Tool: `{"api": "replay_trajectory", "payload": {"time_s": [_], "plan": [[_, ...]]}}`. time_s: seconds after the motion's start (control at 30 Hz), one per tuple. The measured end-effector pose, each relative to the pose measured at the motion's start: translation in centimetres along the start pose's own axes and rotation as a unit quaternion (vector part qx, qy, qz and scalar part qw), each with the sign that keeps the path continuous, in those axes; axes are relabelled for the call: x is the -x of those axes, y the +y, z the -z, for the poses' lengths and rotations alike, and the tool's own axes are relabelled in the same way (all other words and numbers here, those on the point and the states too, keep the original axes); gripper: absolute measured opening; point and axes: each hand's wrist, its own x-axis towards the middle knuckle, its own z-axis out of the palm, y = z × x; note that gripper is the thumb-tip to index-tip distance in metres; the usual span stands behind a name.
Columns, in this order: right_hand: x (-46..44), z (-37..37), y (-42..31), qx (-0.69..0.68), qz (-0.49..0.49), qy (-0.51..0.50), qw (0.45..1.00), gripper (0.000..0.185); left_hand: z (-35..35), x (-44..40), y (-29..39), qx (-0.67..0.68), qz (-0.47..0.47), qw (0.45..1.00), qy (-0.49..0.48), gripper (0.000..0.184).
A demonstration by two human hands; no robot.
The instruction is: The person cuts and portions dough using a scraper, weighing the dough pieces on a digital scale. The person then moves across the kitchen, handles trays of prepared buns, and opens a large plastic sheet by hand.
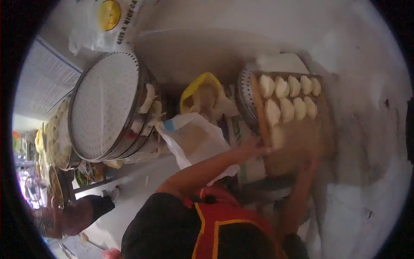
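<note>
A wooden tray (pixel 327 129) carries two rows of pale, plump dumplings (pixel 282 87), and one more pale piece (pixel 278 137) lies lower on its left side. My left hand (pixel 259 146) reaches across to the tray's left edge, close to that lower piece. Near the tray's lower right part is my right hand (pixel 314 163). Both hands are smeared by motion, and their fingers do not show clearly. Whether either one grips the tray or a dumpling cannot be made out.
Large round perforated steamer trays (pixel 103 105) are stacked at left. Another perforated steamer (pixel 246 93) stands behind the wooden tray. A white plastic bag (pixel 194 134) and a yellow-rimmed container (pixel 185 97) are in the middle. Another person's arm (pixel 79 216) shows at lower left.
</note>
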Motion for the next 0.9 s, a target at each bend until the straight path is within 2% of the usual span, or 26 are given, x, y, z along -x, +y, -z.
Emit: {"api": "replay_trajectory", "payload": {"time_s": [0.03,0.1,0.17,0.2,0.27,0.33,0.37,0.4,0.47,0.57,0.67,0.73,0.77,0.87,0.9], "plan": [[1.5,1.1,-1.3,0.054,0.018,-0.001,0.998,0.040,0.3,2.1,0.8,-0.042,-0.008,0.996,-0.081,0.059],[5.5,4.4,0.2,0.064,-0.003,0.035,0.997,0.031,1.5,5.6,2.1,-0.125,-0.026,0.964,-0.235,0.056],[9.7,7.7,2.3,0.073,-0.023,0.070,0.995,0.025,5.6,2.7,-6.0,-0.342,-0.150,0.876,-0.305,0.054],[11.5,8.9,2.8,0.067,-0.019,0.087,0.994,0.024,8.0,1.1,-9.1,-0.217,-0.126,0.931,-0.265,0.053],[15.0,10.8,3.5,0.044,0.005,0.119,0.992,0.026,11.8,-3.7,-13.0,-0.174,-0.167,0.963,-0.118,0.052],[18.2,12.8,4.4,0.126,0.009,0.124,0.984,0.029,10.1,-7.2,-7.2,-0.065,-0.127,0.988,0.056,0.052],[19.2,13.7,5.1,0.221,-0.009,0.108,0.969,0.031,7.7,-8.1,-2.0,0.123,-0.006,0.984,0.126,0.052],[20.3,14.7,5.9,0.315,-0.023,0.090,0.944,0.033,7.5,-10.6,-2.2,0.173,0.004,0.977,0.122,0.051],[21.4,14.9,6.7,0.357,-0.064,0.077,0.929,0.033,8.7,-16.9,-5.1,0.268,0.020,0.956,0.116,0.050],[22.0,13.5,6.7,0.237,-0.133,0.113,0.956,0.034,8.4,-22.5,-4.5,0.310,0.039,0.937,0.156,0.049],[21.7,12.5,7.0,0.202,-0.164,0.119,0.958,0.034,8.6,-26.5,-3.8,0.316,0.029,0.928,0.196,0.048],[21.5,12.1,7.2,0.193,-0.182,0.117,0.957,0.034,8.5,-29.1,-3.7,0.355,-0.006,0.917,0.183,0.048],[21.4,11.9,7.3,0.190,-0.191,0.116,0.956,0.034,8.4,-30.2,-3.9,0.422,-0.059,0.895,0.134,0.049],[21.0,11.5,7.4,0.182,-0.209,0.109,0.955,0.034,6.7,-29.3,1.9,0.432,-0.040,0.896,0.092,0.051],[20.9,11.4,7.4,0.180,-0.212,0.107,0.955,0.034,6.2,-28.4,3.8,0.388,-0.046,0.915,0.104,0.049]]}}
